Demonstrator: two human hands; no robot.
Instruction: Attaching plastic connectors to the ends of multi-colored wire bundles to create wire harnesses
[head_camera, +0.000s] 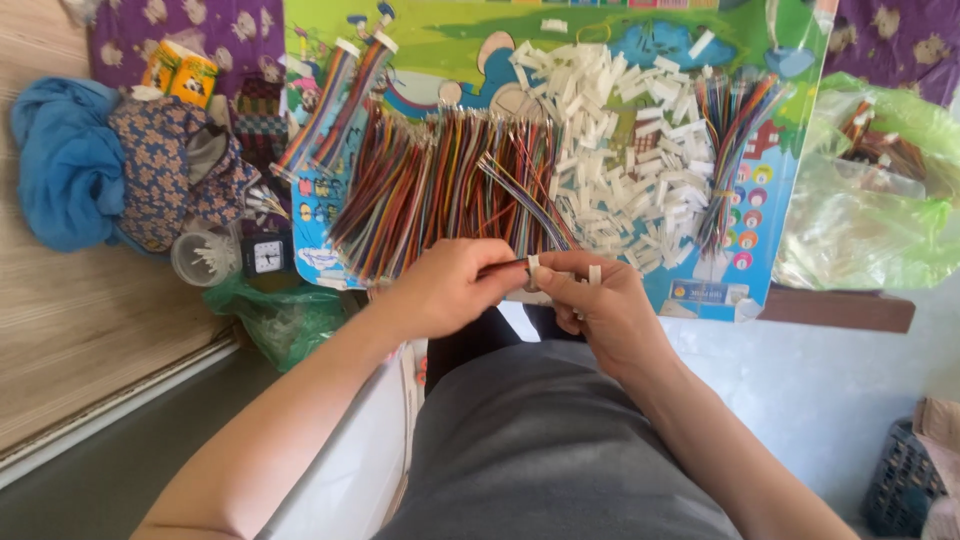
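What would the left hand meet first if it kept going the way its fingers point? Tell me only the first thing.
The left hand points right, toward the right hand. It would first meet the small white connector pinched there, then that hand's fingertips; they look almost touching, though depth is unclear.

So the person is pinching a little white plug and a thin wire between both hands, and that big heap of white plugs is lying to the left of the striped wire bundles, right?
Not quite. The head view shows the heap of white plugs lying to the right of the main spread of wire bundles, not the left. The rest holds: left hand and right hand pinch a white plug and wire between them.
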